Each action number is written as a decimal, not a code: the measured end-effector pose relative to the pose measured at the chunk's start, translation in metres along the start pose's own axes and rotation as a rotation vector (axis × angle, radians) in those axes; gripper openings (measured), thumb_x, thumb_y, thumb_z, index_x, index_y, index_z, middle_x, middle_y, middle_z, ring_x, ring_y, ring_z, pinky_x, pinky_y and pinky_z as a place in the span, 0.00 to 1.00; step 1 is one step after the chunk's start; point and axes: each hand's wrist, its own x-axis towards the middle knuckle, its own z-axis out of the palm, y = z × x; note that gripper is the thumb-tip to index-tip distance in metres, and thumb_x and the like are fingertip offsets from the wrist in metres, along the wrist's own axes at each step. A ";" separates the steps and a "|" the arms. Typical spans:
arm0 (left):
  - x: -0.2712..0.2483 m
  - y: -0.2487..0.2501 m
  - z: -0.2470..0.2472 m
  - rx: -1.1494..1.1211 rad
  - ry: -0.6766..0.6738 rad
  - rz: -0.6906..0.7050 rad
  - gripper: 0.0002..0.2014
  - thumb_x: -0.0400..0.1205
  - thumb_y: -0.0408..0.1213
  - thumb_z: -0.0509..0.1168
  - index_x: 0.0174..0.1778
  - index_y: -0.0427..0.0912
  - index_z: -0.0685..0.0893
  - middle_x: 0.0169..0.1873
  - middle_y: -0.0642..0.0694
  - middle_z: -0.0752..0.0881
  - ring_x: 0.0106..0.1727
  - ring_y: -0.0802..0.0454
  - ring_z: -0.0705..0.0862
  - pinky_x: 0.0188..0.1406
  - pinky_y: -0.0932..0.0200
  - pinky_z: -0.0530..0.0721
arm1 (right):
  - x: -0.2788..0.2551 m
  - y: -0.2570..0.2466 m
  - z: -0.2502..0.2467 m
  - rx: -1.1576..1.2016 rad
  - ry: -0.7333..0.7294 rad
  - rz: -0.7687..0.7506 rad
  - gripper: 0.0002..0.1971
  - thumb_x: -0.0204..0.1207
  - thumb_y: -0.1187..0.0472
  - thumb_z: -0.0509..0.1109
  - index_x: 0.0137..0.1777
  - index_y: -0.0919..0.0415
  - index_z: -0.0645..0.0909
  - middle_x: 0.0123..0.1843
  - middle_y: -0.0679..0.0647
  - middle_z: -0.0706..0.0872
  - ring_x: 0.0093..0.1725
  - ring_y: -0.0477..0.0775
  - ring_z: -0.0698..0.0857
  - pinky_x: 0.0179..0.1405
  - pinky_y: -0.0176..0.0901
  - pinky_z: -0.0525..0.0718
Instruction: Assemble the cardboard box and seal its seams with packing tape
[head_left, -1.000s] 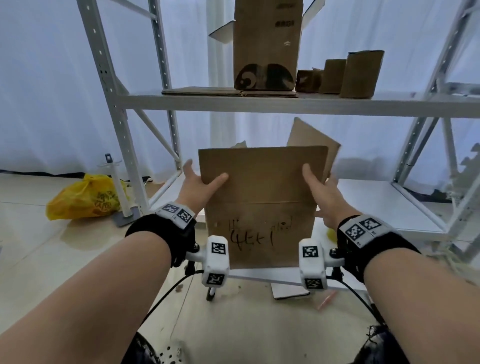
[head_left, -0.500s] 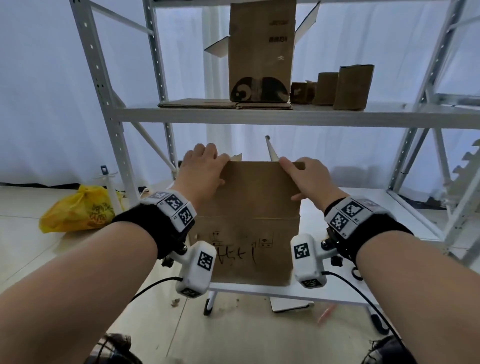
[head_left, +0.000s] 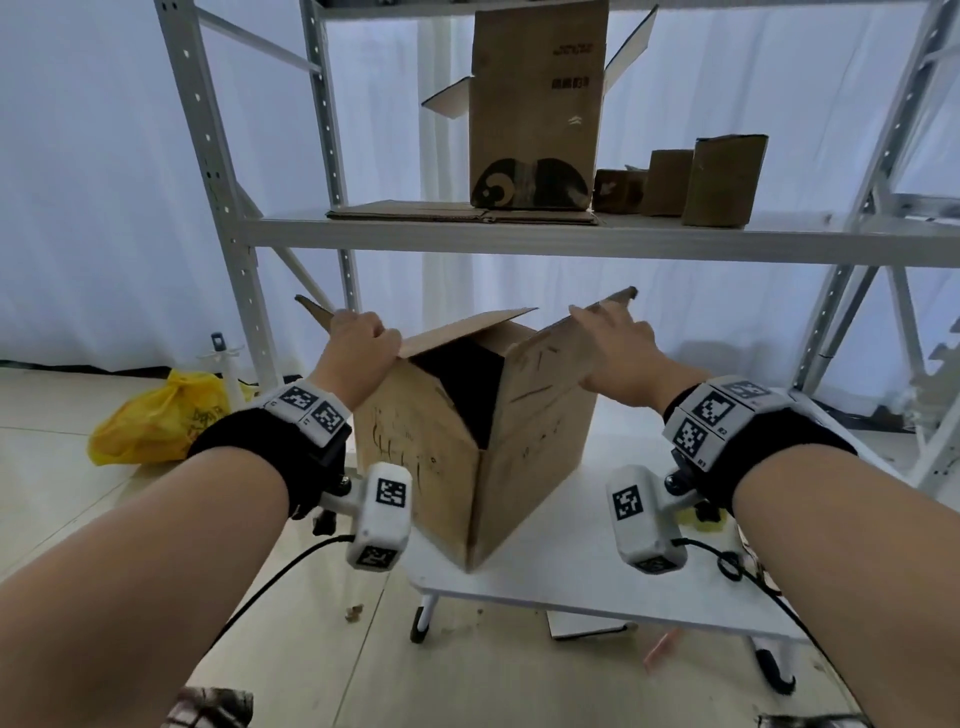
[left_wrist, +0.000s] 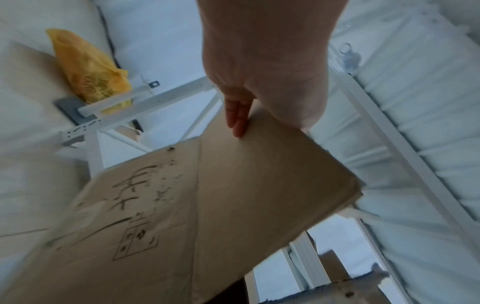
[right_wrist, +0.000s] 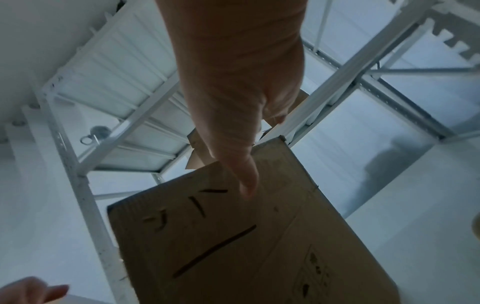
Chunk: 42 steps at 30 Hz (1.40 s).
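White curtains hang behind our steel rack (head_left: 218, 171), whose shelf carries a tall carton (head_left: 535, 104) and three small ones (head_left: 722, 179); below it our low table (head_left: 571, 566) bears the box (head_left: 467, 457), standing upright with one corner toward us and its top flaps raised; a yellow bag (head_left: 156, 421) lies on the floor at left; our left hand (head_left: 363, 345) grips the left flap's edge with curled fingers; our right hand (head_left: 618, 345) holds the right flap, thumb pressed against its outer face.
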 end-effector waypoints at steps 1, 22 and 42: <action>0.005 -0.006 0.001 -0.036 0.033 -0.038 0.07 0.82 0.31 0.54 0.37 0.39 0.72 0.61 0.35 0.70 0.47 0.45 0.74 0.49 0.56 0.75 | 0.004 0.004 0.001 -0.079 -0.006 -0.002 0.44 0.76 0.59 0.70 0.84 0.43 0.46 0.85 0.52 0.44 0.82 0.65 0.49 0.78 0.63 0.58; 0.079 0.017 0.066 -0.143 -0.185 0.021 0.38 0.74 0.72 0.54 0.51 0.34 0.80 0.69 0.24 0.70 0.74 0.32 0.68 0.71 0.33 0.68 | 0.110 0.001 0.002 -0.410 0.186 -0.192 0.12 0.83 0.46 0.59 0.56 0.53 0.76 0.55 0.52 0.84 0.58 0.58 0.77 0.63 0.56 0.64; 0.108 0.009 0.082 0.189 0.032 0.114 0.28 0.80 0.59 0.61 0.57 0.35 0.79 0.66 0.38 0.71 0.60 0.39 0.78 0.60 0.50 0.78 | 0.105 0.016 0.003 -0.203 0.179 -0.071 0.18 0.82 0.41 0.60 0.56 0.55 0.74 0.49 0.52 0.81 0.55 0.58 0.80 0.63 0.55 0.66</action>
